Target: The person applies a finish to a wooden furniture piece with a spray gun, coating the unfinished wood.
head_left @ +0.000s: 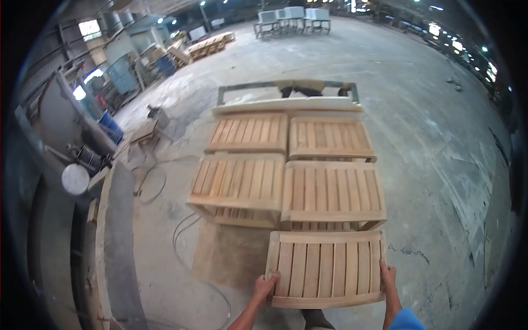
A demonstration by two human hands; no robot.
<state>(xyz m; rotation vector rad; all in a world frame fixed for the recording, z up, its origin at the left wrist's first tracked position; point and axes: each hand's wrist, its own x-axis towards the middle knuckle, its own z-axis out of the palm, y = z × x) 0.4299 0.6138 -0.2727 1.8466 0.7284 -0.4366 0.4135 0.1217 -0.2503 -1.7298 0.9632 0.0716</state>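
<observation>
Between my two hands is a slatted wooden stool (325, 269), its top facing up. My left hand (267, 285) grips its left edge, thumb on top. On the opposite edge my right hand (388, 273) is closed around the frame. The fingers beneath the stool are hidden on both sides. Just beyond it stand more slatted stools in two columns: a near right one (334, 190), a near left one (237, 179), a far right one (331, 136) and a far left one (248, 132). More slats show beneath the near ones.
A cart with a metal end frame (247, 86) stands behind the stools. Cables (176, 236) lie on the concrete floor at left, beside a low ledge (118, 247). A small wooden stand (144, 133) and a blue drum (111, 127) are farther left. Pallets (212, 47) lie in the background.
</observation>
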